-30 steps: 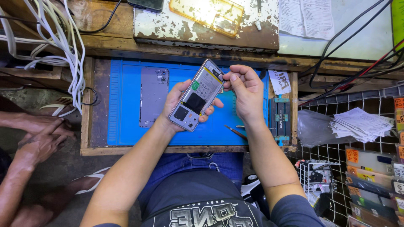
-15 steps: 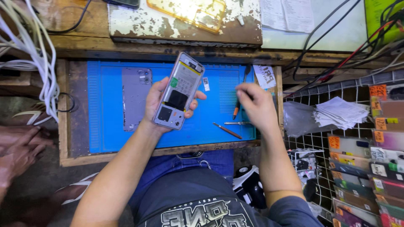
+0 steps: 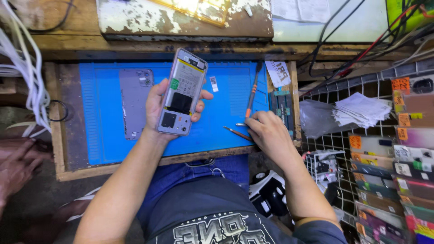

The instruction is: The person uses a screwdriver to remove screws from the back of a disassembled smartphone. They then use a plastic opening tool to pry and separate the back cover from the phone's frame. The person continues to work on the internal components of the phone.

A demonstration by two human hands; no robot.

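The single head-worn camera looks steeply down, close above the blue work mat (image 3: 108,135), with the person's lap below it and shelves beyond.

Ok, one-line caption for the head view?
Left hand holds an opened phone above a blue mat; right hand rests among tools at the mat's edge.

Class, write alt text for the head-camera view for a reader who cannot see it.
A left hand holds an opened smartphone with its back removed above a blue rubber work mat, while the right hand reaches for thin metal tools on the mat. A grey phone back cover lies flat nearby.
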